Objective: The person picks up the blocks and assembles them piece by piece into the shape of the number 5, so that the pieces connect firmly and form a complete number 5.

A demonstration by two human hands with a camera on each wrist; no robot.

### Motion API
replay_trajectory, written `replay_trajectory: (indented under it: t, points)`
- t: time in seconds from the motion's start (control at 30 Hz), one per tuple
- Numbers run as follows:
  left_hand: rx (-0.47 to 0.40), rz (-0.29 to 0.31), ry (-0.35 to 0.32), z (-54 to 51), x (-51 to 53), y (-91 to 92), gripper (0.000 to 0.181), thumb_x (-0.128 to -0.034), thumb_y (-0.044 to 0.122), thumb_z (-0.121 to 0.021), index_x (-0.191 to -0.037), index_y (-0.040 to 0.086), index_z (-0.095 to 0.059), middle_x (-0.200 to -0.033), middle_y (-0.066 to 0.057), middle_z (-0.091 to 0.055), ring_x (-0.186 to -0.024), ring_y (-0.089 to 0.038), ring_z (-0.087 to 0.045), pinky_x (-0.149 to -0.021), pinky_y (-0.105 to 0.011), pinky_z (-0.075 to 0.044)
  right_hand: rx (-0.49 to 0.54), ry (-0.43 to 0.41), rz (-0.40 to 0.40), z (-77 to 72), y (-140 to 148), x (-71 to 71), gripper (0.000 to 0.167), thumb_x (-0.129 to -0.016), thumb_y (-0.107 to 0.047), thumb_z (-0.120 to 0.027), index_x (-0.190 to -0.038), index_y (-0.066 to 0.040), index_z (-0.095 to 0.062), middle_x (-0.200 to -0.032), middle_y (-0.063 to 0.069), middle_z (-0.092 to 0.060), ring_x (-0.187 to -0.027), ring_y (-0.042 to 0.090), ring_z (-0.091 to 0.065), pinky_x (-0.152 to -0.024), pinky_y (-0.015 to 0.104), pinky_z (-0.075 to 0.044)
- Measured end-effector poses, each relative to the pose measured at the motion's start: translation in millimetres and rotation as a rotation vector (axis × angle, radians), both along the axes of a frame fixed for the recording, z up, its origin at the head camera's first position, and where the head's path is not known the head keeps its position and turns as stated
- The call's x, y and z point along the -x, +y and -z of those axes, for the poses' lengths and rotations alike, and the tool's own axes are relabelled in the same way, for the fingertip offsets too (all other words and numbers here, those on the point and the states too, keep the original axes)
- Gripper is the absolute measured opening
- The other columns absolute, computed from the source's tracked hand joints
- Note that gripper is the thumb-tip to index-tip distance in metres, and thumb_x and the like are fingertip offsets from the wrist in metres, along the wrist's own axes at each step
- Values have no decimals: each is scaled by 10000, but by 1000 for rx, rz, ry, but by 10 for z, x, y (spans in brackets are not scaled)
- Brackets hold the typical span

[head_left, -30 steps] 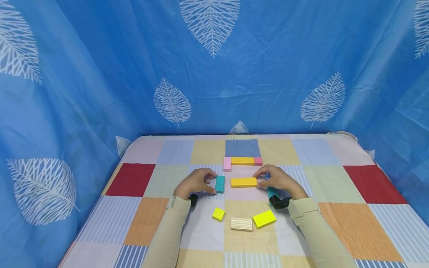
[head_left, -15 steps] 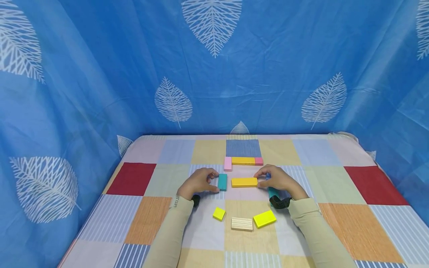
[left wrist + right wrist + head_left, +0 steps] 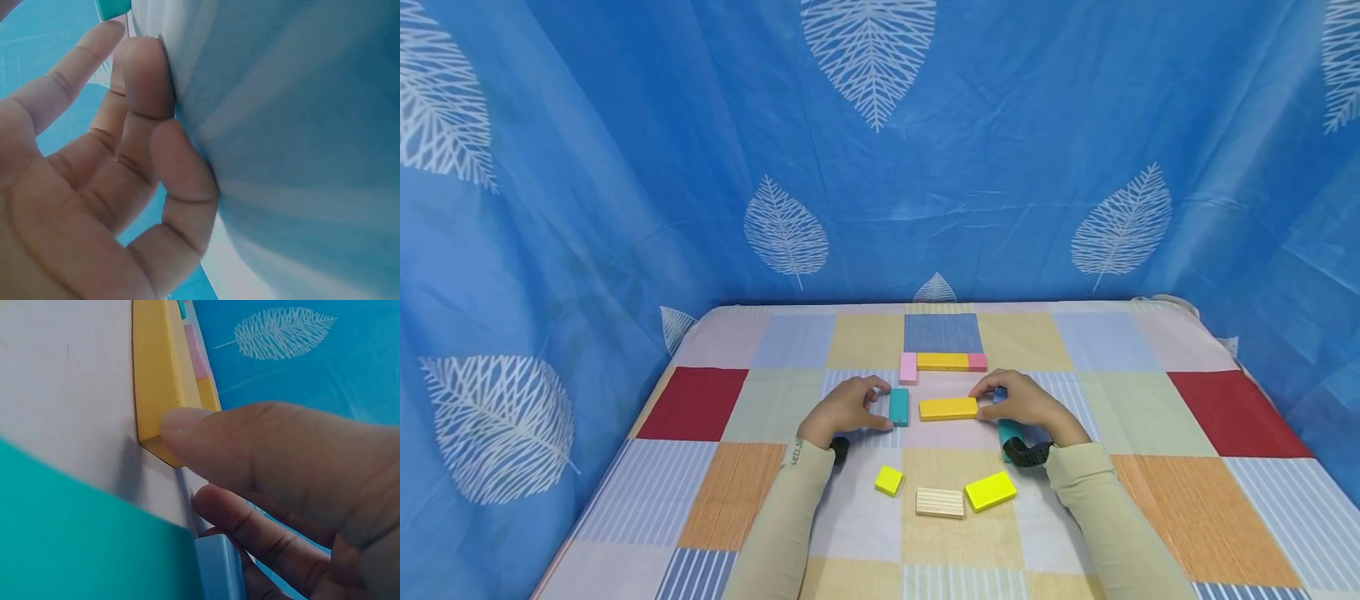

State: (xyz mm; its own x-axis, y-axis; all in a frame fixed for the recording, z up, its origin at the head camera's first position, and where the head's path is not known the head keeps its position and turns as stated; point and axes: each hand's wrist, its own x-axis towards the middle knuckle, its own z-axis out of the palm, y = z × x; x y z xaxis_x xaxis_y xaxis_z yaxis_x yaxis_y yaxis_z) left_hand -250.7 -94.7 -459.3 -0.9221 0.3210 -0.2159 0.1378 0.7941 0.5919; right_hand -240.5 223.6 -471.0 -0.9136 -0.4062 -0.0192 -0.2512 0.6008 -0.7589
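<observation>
My left hand (image 3: 844,410) is at the left side of a teal block (image 3: 898,407), thumb and index finger at its near and far corners. In the left wrist view the other fingers curl over the cloth, and only a bit of the teal block (image 3: 114,7) shows. An orange-yellow block (image 3: 948,408) lies crosswise to the right of it. My right hand (image 3: 1021,402) pinches its right end; the right wrist view has the thumb (image 3: 187,428) on its corner. A blue block (image 3: 1000,394) and another teal block (image 3: 1011,435) lie partly hidden under that hand and wrist.
Behind, a pink block (image 3: 908,368), an orange-yellow block (image 3: 942,362) and a small pink block (image 3: 977,362) adjoin in a row. Nearer lie a small yellow block (image 3: 889,480), a ridged wooden block (image 3: 940,502) and a bright yellow block (image 3: 990,491). Blue curtains (image 3: 1000,167) surround the patchwork cloth.
The left hand and its teal block have shifted a little right and away from me, closer to the orange-yellow block. The right hand and the orange-yellow block have edged slightly right.
</observation>
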Motion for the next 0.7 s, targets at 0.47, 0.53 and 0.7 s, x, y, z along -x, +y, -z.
replay_trajectory:
  t: [0.47,0.53,0.7]
  points:
    - [25,7,-13,-67,8,49,580,-863,203,-944,-1381,104,-704,-1074,-73,-650,-952,-235,-554,-896,-414,-531,5,-7,-4,-21,0,-14,194,-922,-34,-845,-1097,23,-784,-1140,164,-726,-1097,370,-622,-1053,628,-488]
    - [35,9,-12,-70,14,58,580,-867,212,-941,-1385,109,-701,-1061,-70,-645,-940,-232,-550,-877,-408,-525,3,-10,-2,-32,-5,-20,196,-920,-34,-848,-1095,22,-784,-1143,166,-725,-1100,373,-621,-1056,629,-487]
    - [51,8,-16,-86,17,76,584,-871,226,-938,-1391,123,-694,-1057,-75,-645,-934,-236,-556,-864,-410,-527,0,-19,4,-48,-14,-32,195,-917,-34,-851,-1092,19,-785,-1145,167,-726,-1111,380,-617,-1068,635,-479]
